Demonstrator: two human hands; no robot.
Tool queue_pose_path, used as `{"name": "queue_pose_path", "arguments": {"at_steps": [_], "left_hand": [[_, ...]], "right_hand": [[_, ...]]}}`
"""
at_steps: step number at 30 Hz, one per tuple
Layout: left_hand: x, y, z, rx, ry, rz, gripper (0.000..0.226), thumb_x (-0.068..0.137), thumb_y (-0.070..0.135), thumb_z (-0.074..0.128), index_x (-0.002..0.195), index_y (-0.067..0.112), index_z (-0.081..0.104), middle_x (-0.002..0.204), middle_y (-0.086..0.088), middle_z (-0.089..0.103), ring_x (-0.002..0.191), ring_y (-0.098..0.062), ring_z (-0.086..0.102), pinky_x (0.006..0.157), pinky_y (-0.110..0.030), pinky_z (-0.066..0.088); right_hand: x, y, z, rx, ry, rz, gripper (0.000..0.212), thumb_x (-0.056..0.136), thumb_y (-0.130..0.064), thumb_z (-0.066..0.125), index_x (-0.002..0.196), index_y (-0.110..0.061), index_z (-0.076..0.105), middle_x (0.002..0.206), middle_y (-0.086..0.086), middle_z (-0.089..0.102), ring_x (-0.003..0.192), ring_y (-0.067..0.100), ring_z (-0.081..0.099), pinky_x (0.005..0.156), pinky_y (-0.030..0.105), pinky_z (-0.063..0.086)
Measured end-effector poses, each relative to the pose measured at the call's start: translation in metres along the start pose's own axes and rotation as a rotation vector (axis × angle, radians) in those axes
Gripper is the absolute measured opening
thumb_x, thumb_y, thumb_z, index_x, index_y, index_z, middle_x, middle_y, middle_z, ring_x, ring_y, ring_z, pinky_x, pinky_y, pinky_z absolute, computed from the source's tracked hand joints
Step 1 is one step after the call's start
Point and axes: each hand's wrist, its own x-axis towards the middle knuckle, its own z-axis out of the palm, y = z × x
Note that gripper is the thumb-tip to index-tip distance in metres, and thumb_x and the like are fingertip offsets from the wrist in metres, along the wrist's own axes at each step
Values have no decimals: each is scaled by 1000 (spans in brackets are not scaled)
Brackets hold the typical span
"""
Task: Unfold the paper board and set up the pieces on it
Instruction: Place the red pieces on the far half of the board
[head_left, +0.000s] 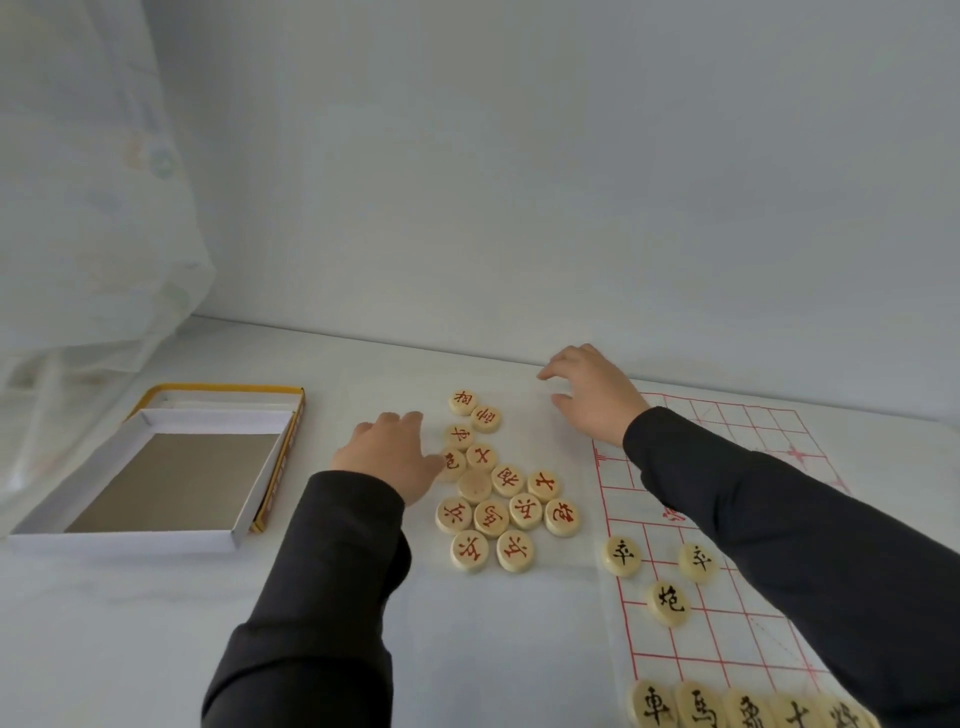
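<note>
A white paper board (727, 639) with a red grid lies unfolded at the right. Black-lettered round pieces (669, 603) stand on its near part, with a row (696, 706) along the bottom edge. Several red-lettered pieces (506, 480) lie in a loose cluster on the table, left of the board. My left hand (387, 457) rests at the cluster's left side, its thumb touching a red piece (452, 461). My right hand (589, 392) hovers beyond the cluster near the board's far left corner, fingers spread and loosely bent, holding nothing.
An open white box tray (156, 535) sits at the left on its yellow-edged lid (280, 467). A sheer curtain (88, 208) hangs at the far left. A pale wall (519, 182) closes the table's far side.
</note>
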Motion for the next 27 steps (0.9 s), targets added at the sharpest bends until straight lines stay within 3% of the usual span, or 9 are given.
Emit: {"name": "queue_pose_path", "arguments": {"at_steps": [3,6,9,14,18,22,27], "left_hand": [[-1,-2,0,52,-105,-32,57,94,43,46,143,18,30,143,-6,40,129,-25,40,102,-34,37],[-3,0,-3,52,-125,-27,57,94,43,46,143,18,30,144,-6,41,129,-23,41,103,-33,35],[-4,2,-2,51,-141,-11,57,95,43,45,144,18,29,144,-5,41,130,-22,41,104,-31,34],[-3,4,-2,58,-158,4,54,95,42,45,141,17,33,141,-4,44,128,-21,43,103,-30,34],[1,6,4,76,-161,20,50,94,42,46,137,18,39,134,-3,50,122,-20,48,100,-31,37],[6,8,13,94,-156,28,43,92,44,48,126,18,48,117,-2,59,107,-20,54,96,-33,45],[6,10,15,86,-143,21,45,92,44,50,129,19,46,120,-2,58,110,-20,53,96,-35,45]], "right_hand": [[1,-35,6,81,-129,-81,45,91,-2,48,133,-18,49,139,1,44,131,14,33,108,25,24],[3,-61,13,149,-270,-90,73,80,17,39,144,-20,34,151,1,29,140,16,22,112,26,21],[3,-69,21,177,-352,-42,83,78,18,38,146,-26,26,149,8,27,138,25,28,111,33,30],[-2,-59,20,279,-287,18,69,81,13,40,139,-25,40,141,6,41,130,23,41,106,32,36],[-2,-59,16,286,-233,4,42,94,-10,48,135,-16,46,138,2,48,125,15,45,100,24,35],[8,-66,22,186,-232,36,41,95,-20,49,136,-16,45,134,5,47,119,19,47,96,27,36],[20,-73,31,57,-253,32,37,92,-16,53,129,-16,53,129,7,46,115,25,49,95,32,40]]}}
